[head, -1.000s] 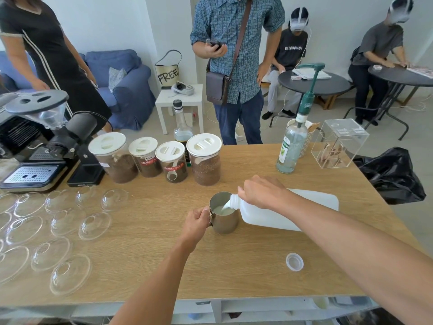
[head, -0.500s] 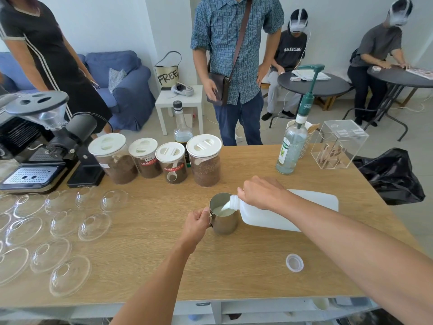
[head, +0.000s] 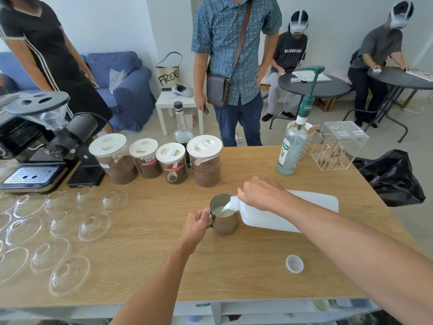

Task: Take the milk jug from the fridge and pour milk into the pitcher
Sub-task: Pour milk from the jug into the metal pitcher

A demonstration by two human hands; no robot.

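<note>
White milk jug (head: 281, 214) tipped, pouring into steel pitcher (head: 223, 220).

two bare forearms, bare left hand (head: 195, 225), bare right hand (head: 262, 195), arms uncovered as far as visible

4 lidded jars (head: 161, 160), glass lids (head: 70, 231), loose cap (head: 294, 263).

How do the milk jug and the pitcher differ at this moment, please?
The milk jug is white plastic; the pitcher is shiny metal. The milk jug is tipped nearly flat, pouring; the pitcher stands upright on the table. The right hand grips the milk jug near its neck; the left hand holds the pitcher's handle. Both are uncapped, with milk showing at the mouth.
</note>
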